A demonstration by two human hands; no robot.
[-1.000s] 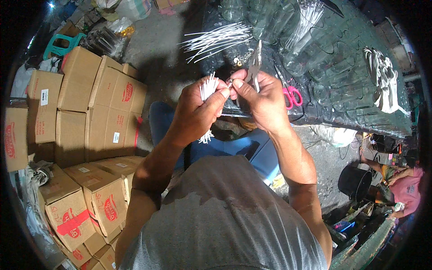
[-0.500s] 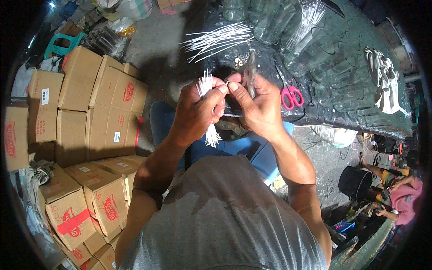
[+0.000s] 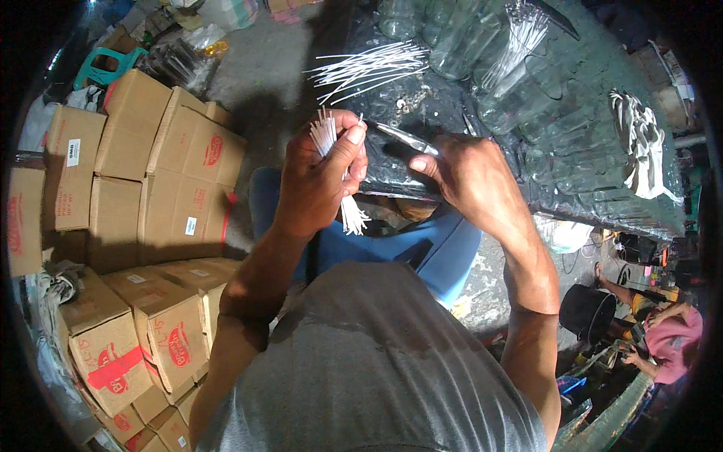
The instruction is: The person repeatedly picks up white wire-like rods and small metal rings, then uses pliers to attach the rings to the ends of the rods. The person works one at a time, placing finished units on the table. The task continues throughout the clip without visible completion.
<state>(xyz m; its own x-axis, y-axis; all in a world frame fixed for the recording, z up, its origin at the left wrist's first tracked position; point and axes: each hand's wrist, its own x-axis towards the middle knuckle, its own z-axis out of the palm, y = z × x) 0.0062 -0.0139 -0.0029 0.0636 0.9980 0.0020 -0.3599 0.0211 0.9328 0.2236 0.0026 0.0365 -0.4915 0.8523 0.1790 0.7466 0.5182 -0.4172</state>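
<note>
My left hand (image 3: 331,162) is closed round a bundle of thin white wick-like strands (image 3: 324,135), whose lower ends (image 3: 352,218) stick out beneath the fist. One strand is pinched between thumb and forefinger, its tip (image 3: 361,119) poking up. My right hand (image 3: 471,173) grips long-nose pliers (image 3: 407,139), jaws pointing left towards that tip but apart from it. Small pale ring-like bits (image 3: 410,102) lie on the dark-covered table (image 3: 376,162) beyond the pliers. A loose pile of white strands (image 3: 369,69) rests farther back. Scissor blades (image 3: 468,120) show past my right hand, which hides the handles.
Clear glass jars (image 3: 467,45) crowd the table's right side, with another strand bundle (image 3: 520,41) among them. White gloves (image 3: 639,143) lie far right. Stacked cardboard boxes (image 3: 120,203) fill the left. Beyond a black bucket (image 3: 587,313), a person in pink (image 3: 674,331) sits.
My right hand has moved right, away from my left, and the pliers have swung from upright to pointing left. The left hand with its bundle has shifted slightly left. The pink scissor handles became covered.
</note>
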